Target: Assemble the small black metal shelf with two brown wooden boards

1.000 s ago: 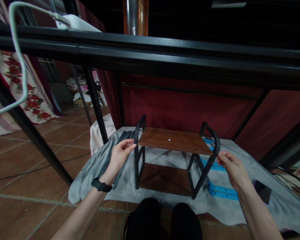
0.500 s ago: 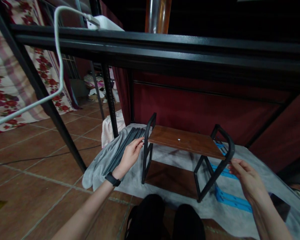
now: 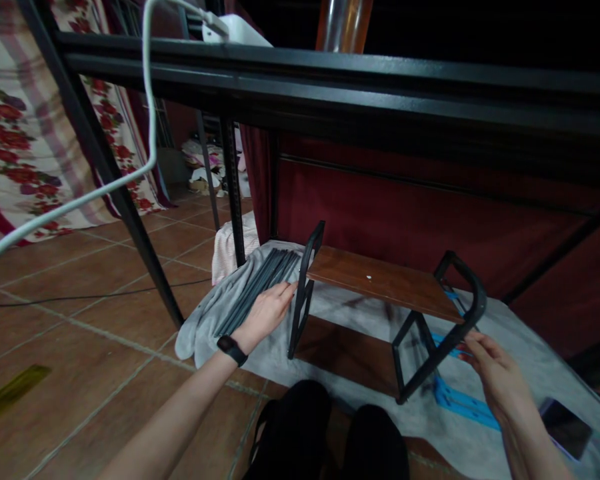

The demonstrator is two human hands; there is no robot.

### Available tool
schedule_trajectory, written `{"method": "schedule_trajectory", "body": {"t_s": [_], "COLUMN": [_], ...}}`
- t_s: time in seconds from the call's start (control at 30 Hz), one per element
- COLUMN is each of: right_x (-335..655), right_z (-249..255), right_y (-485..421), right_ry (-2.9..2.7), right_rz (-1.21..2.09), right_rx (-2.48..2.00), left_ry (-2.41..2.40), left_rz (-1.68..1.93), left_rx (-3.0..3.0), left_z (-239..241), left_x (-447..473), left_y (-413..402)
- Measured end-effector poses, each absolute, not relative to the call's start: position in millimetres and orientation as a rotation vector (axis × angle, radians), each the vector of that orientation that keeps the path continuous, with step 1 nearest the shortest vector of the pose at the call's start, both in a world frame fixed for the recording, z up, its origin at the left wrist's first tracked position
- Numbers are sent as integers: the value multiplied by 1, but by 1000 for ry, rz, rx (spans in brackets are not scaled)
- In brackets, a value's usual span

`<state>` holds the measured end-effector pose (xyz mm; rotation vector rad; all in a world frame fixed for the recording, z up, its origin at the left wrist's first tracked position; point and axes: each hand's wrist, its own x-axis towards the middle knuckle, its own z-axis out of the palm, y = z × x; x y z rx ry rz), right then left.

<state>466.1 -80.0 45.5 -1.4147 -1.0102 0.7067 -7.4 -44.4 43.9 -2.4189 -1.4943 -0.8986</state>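
A small two-tier rack with a brown wooden upper board (image 3: pixel 380 281), a lower board (image 3: pixel 347 353) and black metal side frames stands before my knees. My left hand (image 3: pixel 267 313), a dark watch on its wrist, is at the outer side of the left side frame (image 3: pixel 304 293). Its fingers are drawn together and their tips meet the frame near the upper board's end. On the opposite side, my right hand (image 3: pixel 497 370) pinches at the outside of the right side frame (image 3: pixel 443 353), just below the board's end. Whatever lies between its fingertips is too small to make out.
Grey rods (image 3: pixel 263 287) lie on a grey blanket (image 3: pixel 200 333) at left. Blue strips (image 3: pixel 467 407) and a phone (image 3: pixel 566 427) lie at right. Overhead runs a black metal beam (image 3: pixel 330 83), with a white cable (image 3: pixel 151 113) hanging in front.
The view has shifted slightly, bringing more of the phone into sight. My left hand has turned more palm-down against the side frame. My right hand stays by its side frame.
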Motion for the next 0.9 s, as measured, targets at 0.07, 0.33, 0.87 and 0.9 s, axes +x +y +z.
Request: {"method": "schedule_trajectory", "body": {"t_s": [0.07, 0.33, 0.87, 0.9], "right_x": [465, 464, 449, 449], "right_z": [39, 18, 7, -2], "right_y": [-82, -83, -101, -105], "right_ry": [-994, -927, -620, -605], "right_rz": [716, 777, 740, 752], "right_rx": [-1413, -1356, -1239, -1250], "left_ry": [-1494, -1541, -2285, -2318], "left_rz": [-844, -809, -1684, -1805], "left_rx": [-2424, -2412, -2319, -2295], "left_z": [42, 26, -27, -37], "left_x": [-7, -8, -15, -16], "left_y": [-47, -55, -52, -54]}}
